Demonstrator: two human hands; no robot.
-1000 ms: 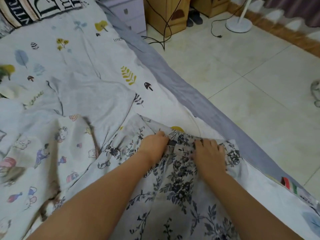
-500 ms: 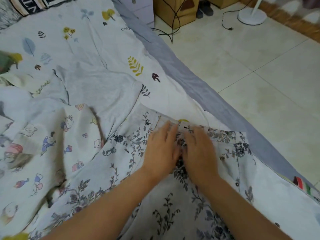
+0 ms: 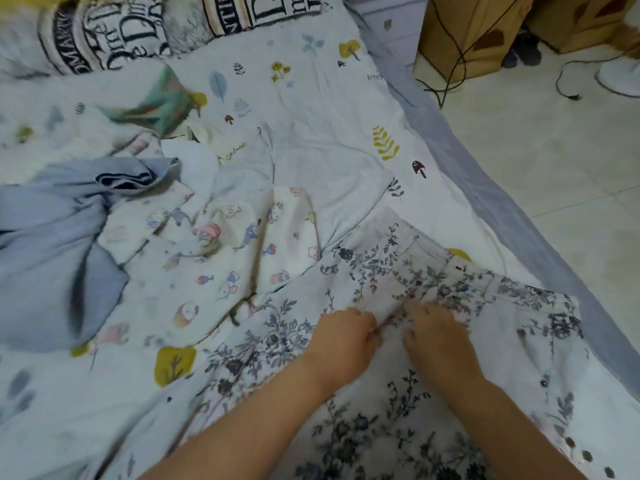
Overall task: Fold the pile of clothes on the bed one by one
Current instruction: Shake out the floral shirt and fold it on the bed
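Bed carries unfolded clothes; left hand and right hand, fingers curled, both pinch the floral garment.

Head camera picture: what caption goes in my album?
Two hands press a flowery shirt flat on the bed.

Lettered pillows at head of bed. Cardboard boxes on tiled floor; black cable trails across them. White fan base nearby.
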